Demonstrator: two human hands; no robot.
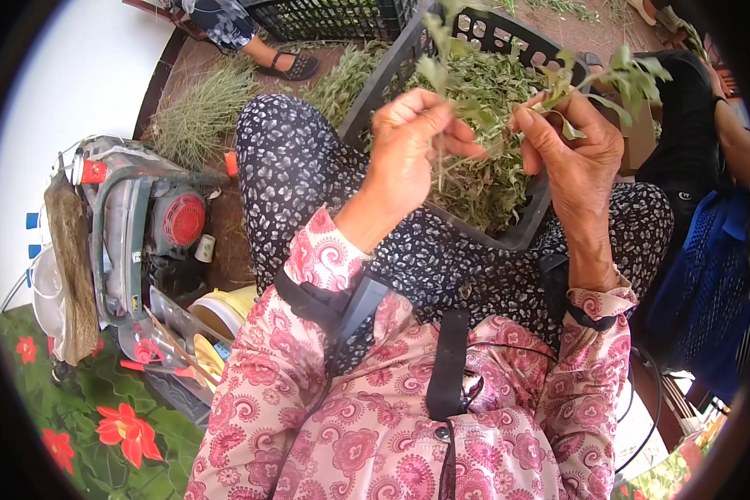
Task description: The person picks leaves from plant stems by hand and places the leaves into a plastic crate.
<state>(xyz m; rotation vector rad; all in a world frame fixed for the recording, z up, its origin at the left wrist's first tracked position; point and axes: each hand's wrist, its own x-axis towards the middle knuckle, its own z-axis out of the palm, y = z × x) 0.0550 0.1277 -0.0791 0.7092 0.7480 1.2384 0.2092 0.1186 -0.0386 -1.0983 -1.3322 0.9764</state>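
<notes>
Between my knees stands a black plastic crate (375,75) filled with loose green leaves (481,194). Both my hands are raised above it, apart from each other. My left hand (412,140) has its fingers curled round a leafy green sprig (436,72), whose leaves stick up past the fingers and look blurred. My right hand (572,140) pinches another leafy sprig (634,78) between thumb and fingers, with its leaves pointing to the upper right and some hanging below the fingertips.
Bundles of cut green stems (203,109) lie on the floor beyond my left knee. A framed engine machine (178,219) stands at the left, beside tubs (222,312). A second black crate (331,19) is ahead. Other people sit at the upper left and at the right.
</notes>
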